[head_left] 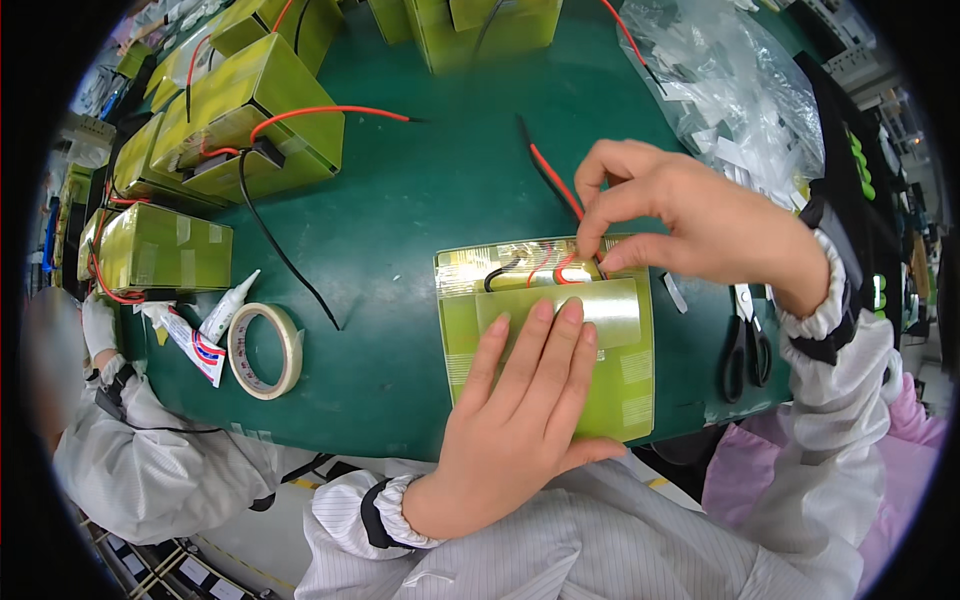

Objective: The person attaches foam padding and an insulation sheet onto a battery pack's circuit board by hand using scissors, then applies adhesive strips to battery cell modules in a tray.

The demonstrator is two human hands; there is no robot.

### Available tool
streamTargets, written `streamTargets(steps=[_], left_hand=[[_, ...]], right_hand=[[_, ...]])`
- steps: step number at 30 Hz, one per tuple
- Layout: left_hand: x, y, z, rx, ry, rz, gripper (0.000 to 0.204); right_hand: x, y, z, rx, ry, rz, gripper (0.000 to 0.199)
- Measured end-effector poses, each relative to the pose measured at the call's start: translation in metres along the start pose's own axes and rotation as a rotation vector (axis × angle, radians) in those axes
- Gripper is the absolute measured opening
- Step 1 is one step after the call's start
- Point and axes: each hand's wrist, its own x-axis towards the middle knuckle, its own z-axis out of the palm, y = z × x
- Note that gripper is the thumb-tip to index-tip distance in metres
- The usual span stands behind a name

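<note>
A battery pack (630, 385) wrapped in yellow-green sheet lies in front of me on the green table, strips of clear tape along its edges. My left hand (515, 420) rests flat on its top, fingers stretched out over a raised flap (610, 308). At the pack's far edge my right hand (690, 215) is closed in a pinch around a red wire (556, 178). A black wire (540, 160) runs beside the red one; their far ends point away from me. A short black lead (502, 270) shows at the pack's far left; the fingertips partly hide the wire exits.
More wrapped battery packs (270, 95) with red and black leads stand at the left and back. A tape roll (265, 350) and white tubes (230, 308) lie left. Black-handled scissors (746, 350) and clear plastic bags (735, 80) lie right. Another person's sleeve (160, 460) is at left.
</note>
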Motion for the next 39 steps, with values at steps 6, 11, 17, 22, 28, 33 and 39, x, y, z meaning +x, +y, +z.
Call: streamTargets(steps=[6, 11, 17, 22, 28, 33, 39], left_hand=[[-0.001, 0.0, 0.001, -0.014, 0.007, 0.004, 0.078], [-0.001, 0.0, 0.001, -0.025, 0.0, -0.005, 0.078], [0.001, 0.001, 0.001, -0.015, -0.014, 0.0, 0.079], [0.009, 0.014, 0.006, 0.053, 0.053, -0.02, 0.077], [0.009, 0.017, 0.005, 0.212, 0.049, -0.026, 0.078], [0.003, 0.015, 0.008, 0.094, 0.066, -0.045, 0.079], [-0.02, -0.001, -0.008, -0.158, 0.051, 0.018, 0.086]], right_hand=[[0.021, 0.011, -0.018, -0.03, -0.308, -0.027, 0.015], [0.03, 0.005, -0.014, 0.012, -0.328, -0.056, 0.014], [0.041, 0.007, -0.018, 0.111, -0.283, -0.053, 0.013], [0.029, 0.02, -0.02, 0.009, -0.284, -0.112, 0.012], [0.033, 0.005, -0.013, -0.078, -0.274, -0.055, 0.019], [-0.011, -0.027, 0.005, -0.054, 0.236, 0.097, 0.024], [-0.051, -0.059, 0.052, -0.161, 0.373, 0.141, 0.042]])
